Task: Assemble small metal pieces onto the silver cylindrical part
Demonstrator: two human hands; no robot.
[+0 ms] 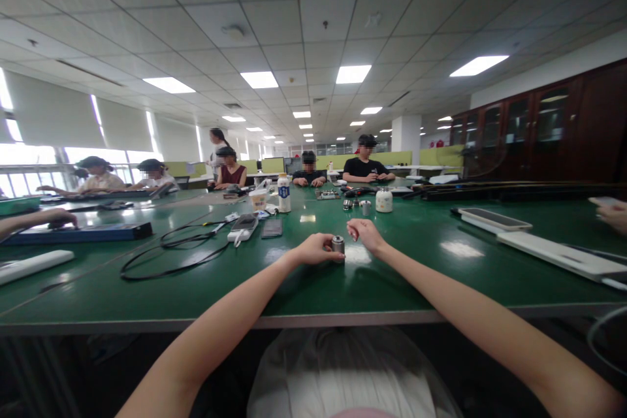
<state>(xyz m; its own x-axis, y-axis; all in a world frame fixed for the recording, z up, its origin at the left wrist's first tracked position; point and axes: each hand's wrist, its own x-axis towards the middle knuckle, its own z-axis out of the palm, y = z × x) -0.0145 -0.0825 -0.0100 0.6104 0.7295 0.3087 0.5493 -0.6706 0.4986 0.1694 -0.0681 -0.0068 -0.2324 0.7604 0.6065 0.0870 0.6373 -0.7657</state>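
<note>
My left hand (318,249) is wrapped around the side of a small silvery metal cylinder (337,245), which stands upright on the green table (392,281). A narrower, darker part shows at the cylinder's top. Just right of it and a little higher, my right hand (365,234) has its fingers curled together, apart from the cylinder. Whatever those fingers may pinch is too small to make out. Beyond my hands sit another small metal cylinder (366,208) and several dark and shiny metal parts (349,204).
A round white jar (385,200), a white bottle (284,193) and a cup (258,200) stand farther back. To the left lie a white device (243,227) and looped black cable (147,258). A phone (494,219) lies at right. Several people sit around the table.
</note>
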